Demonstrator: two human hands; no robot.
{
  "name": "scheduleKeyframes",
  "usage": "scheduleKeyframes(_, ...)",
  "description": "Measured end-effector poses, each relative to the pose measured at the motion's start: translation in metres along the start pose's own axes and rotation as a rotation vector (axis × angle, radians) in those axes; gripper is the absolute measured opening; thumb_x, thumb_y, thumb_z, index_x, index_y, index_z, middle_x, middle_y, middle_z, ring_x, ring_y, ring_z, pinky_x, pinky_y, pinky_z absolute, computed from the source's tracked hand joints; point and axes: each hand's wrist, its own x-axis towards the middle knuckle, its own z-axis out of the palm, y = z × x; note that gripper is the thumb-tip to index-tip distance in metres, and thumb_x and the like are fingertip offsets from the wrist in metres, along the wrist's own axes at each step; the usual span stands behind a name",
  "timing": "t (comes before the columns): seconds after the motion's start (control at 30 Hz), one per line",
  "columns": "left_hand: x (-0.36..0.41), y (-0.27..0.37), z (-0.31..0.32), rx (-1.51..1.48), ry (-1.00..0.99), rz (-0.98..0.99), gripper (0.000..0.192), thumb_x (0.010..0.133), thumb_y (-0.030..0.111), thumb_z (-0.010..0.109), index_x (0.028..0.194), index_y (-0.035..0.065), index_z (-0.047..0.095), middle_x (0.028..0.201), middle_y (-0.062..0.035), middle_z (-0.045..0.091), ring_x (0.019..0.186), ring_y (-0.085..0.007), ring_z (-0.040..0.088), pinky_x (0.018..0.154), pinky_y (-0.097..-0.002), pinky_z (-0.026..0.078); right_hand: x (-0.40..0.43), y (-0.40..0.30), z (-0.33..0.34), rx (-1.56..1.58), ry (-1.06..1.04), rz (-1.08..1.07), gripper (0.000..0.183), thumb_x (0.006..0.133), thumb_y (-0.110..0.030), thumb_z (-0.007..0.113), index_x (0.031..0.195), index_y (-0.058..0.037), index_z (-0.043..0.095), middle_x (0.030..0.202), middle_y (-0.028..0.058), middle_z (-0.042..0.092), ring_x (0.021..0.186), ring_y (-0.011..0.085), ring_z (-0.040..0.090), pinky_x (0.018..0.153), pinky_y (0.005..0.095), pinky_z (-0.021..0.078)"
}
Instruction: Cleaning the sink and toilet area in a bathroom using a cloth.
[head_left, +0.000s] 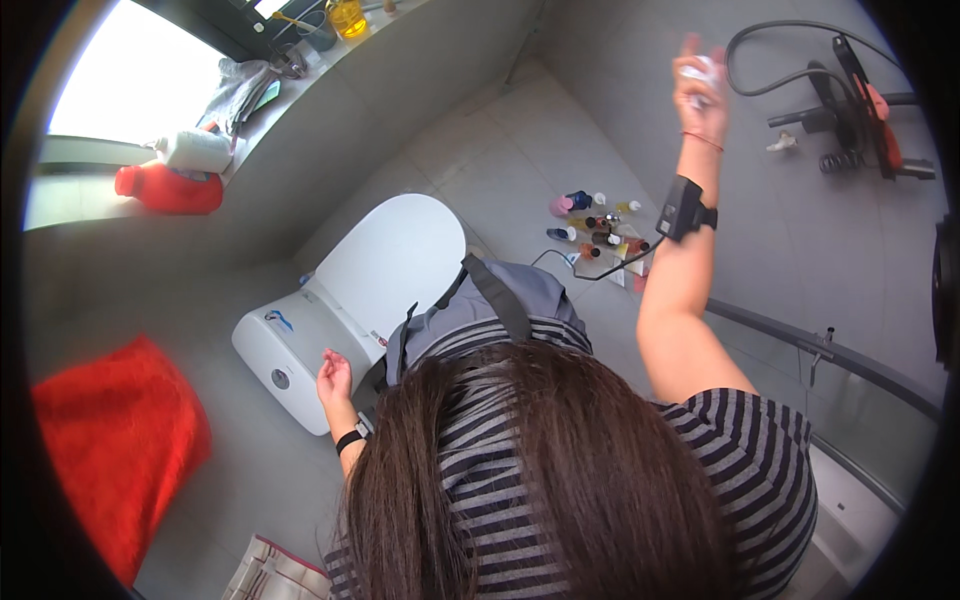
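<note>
My right hand (701, 94) is stretched out by the grey wall at the upper right, its fingers closed on a crumpled white wad (701, 73), perhaps tissue or cloth. Blur hides its exact kind. My left hand (335, 376) hangs beside the tank (304, 341) of a white toilet, with nothing visible in its loosely curled fingers. The toilet lid (401, 259) is down. On the floor between the toilet and my right arm stand several small bottles and tubes (600, 232).
A window ledge (259, 142) holds a red jug (171, 189), a white bottle (196, 150), a grey cloth (238, 90) and cups. Red towel (124, 442) hangs at left. Black hose and fittings (847, 112) are on the right wall, above a dark rail (795, 341).
</note>
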Motion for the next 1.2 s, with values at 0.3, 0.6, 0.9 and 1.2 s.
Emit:
scheduleKeyframes(0.3, -0.008, -0.002, 0.052, -0.103, -0.019, -0.196, 0.021, 0.093, -0.004, 0.039, 0.109, -0.0018, 0.052, 0.102, -0.0130, 0.058, 0.093, -0.0238, 0.054, 0.085, -0.0352, 0.046, -0.154, -0.017, -0.004, -0.008, -0.151, -0.470, 0.052, 0.089, 0.006, 0.047, 0.134, -0.0204, 0.048, 0.130, 0.0135, 0.041, 0.081, 0.0178, 0.048, 0.042, 0.0155, 0.0498)
scheduleKeyframes(0.6, 0.002, 0.044, 0.044, -0.029, -0.174, -0.293, 0.021, 0.085, -0.008, 0.040, 0.100, -0.0023, 0.053, 0.101, -0.0130, 0.060, 0.095, -0.0244, 0.057, 0.085, -0.0368, 0.046, -0.242, -0.015, -0.058, -0.485, 0.152, -0.562, 0.029, 0.100, -0.023, 0.034, 0.083, -0.0092, 0.053, 0.058, -0.0010, 0.033, 0.044, 0.0093, 0.024, 0.039, 0.0250, 0.0161)
scheduleKeyframes(0.9, 0.010, 0.045, 0.036, 0.023, -0.232, -0.396, 0.023, 0.081, -0.008, 0.041, 0.099, -0.0017, 0.054, 0.100, -0.0117, 0.059, 0.094, -0.0231, 0.057, 0.085, -0.0361, 0.046, -0.377, 0.029, -0.177, -0.554, 0.856, -0.761, 0.039, 0.092, -0.033, 0.038, 0.057, -0.0174, 0.033, 0.048, -0.0037, 0.024, 0.039, 0.0131, 0.019, 0.039, 0.0296, 0.0150)
scheduleKeyframes(1.2, -0.017, 0.046, 0.057, 0.216, -0.332, -0.563, 0.021, 0.082, 0.000, 0.048, 0.100, 0.0023, 0.059, 0.105, -0.0099, 0.062, 0.098, -0.0225, 0.058, 0.087, -0.0379, 0.045, -0.410, 0.087, -0.147, -0.741, 1.157, -0.883, 0.037, 0.084, -0.029, 0.048, 0.054, -0.0185, 0.029, 0.046, -0.0032, 0.022, 0.037, 0.0132, 0.018, 0.038, 0.0296, 0.0131)
